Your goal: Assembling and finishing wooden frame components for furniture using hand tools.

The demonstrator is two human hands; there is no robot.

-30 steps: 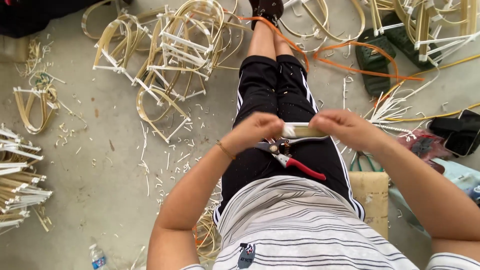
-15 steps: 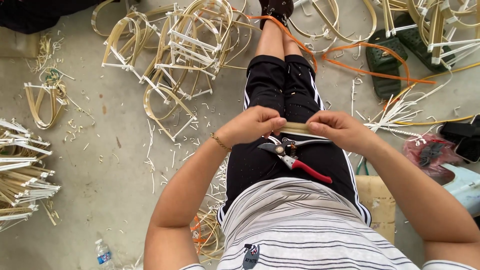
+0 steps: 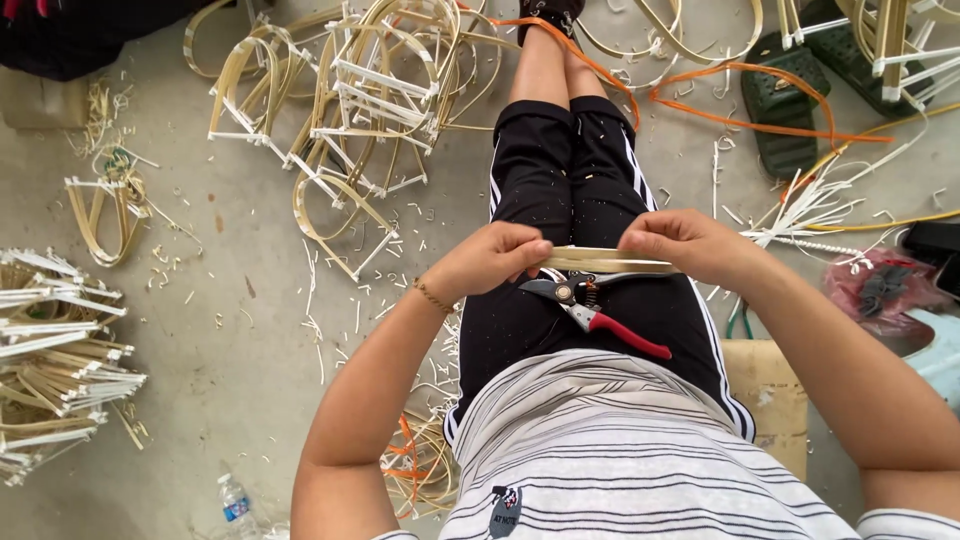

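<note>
Pale flat bamboo strip (image 3: 608, 261), ends pinched in left hand (image 3: 487, 262) and right hand (image 3: 688, 246), above red-handled pruning shears (image 3: 596, 316) on lap.

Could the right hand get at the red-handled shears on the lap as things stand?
Probably yes: the red-handled shears lie uncovered just below the right hand, though it would first have to release the bamboo strip.

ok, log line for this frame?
left hand: pinching bamboo strip | right hand: pinching its other end | pruning shears: on lap
</note>
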